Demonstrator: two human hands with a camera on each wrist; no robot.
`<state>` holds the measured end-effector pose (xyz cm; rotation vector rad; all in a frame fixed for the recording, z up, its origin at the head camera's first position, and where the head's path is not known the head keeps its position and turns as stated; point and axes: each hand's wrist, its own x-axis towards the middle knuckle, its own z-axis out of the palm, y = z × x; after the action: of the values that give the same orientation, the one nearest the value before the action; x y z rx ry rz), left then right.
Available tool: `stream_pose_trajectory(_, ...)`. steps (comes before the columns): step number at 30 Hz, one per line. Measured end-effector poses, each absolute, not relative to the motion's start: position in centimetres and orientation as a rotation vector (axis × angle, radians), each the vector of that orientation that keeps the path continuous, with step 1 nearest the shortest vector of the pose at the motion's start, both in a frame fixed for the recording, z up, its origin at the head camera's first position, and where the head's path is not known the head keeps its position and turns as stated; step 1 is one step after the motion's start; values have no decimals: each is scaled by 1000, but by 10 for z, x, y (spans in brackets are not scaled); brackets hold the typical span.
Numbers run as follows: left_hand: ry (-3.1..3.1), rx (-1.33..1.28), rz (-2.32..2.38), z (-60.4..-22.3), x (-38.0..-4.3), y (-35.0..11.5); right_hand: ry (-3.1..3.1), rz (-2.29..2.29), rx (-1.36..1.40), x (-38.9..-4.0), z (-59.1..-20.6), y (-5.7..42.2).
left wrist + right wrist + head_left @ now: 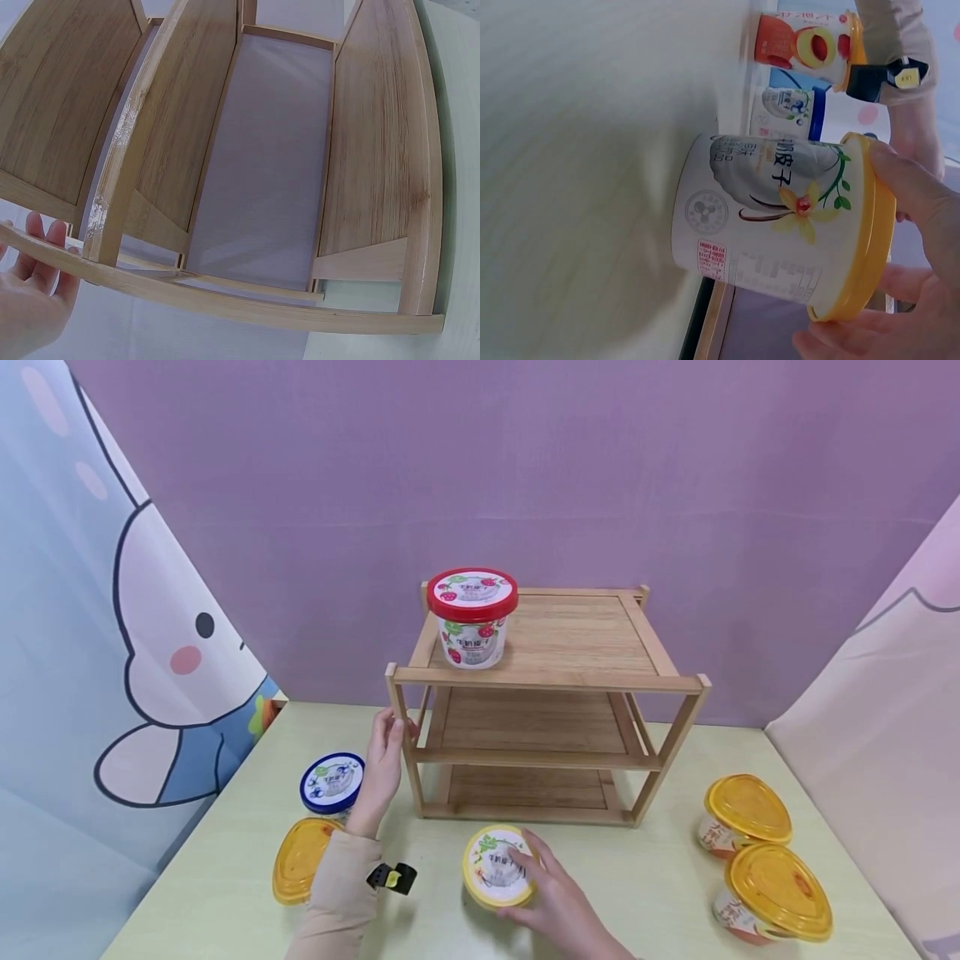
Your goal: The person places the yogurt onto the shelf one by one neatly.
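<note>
My right hand (551,893) holds a white tub with a yellow lid (498,867) by the lid, just in front of the wooden rack (525,680). In the right wrist view, thumb and fingers sit on opposite sides of that lid, and the tub's wall (772,217) shows a vanilla flower print. At the rack's left front post is my left hand (385,768), its fingers bent around the wood, as the left wrist view also shows. A red-lidded tub (472,618) stands on the left of the rack's top shelf.
Left of the rack are a blue-lidded tub (332,783) and an orange-yellow-lidded cup (300,860), partly behind the left sleeve. Two similar cups, one farther back (746,814) and one nearer (776,893), stand at the right. Purple cloth (525,468) hangs behind the table.
</note>
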<state>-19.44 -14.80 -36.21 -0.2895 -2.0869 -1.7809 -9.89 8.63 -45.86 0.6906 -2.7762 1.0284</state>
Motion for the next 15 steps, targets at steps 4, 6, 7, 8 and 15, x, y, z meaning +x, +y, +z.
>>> stream_pose_trajectory(4,-2082,-293,-1784,-362,-194,-148,-2765,1060,722,-102,-458,89)
stream_pose_trajectory(6,-2085,-294,-1777,-363,-195,-148,-2760,1078,731,-103,-459,90)
stream_pose_trajectory(7,-2084,-295,-1776,-363,-195,-148,-2756,1085,738,-103,-460,90)
stream_pose_trajectory(8,-2086,-293,-1772,-363,-195,-148,-2752,1097,744,-103,-461,90)
stream_pose_trajectory(15,-2094,-281,-1780,-363,-195,-149,-2710,1279,729,-102,-467,86)
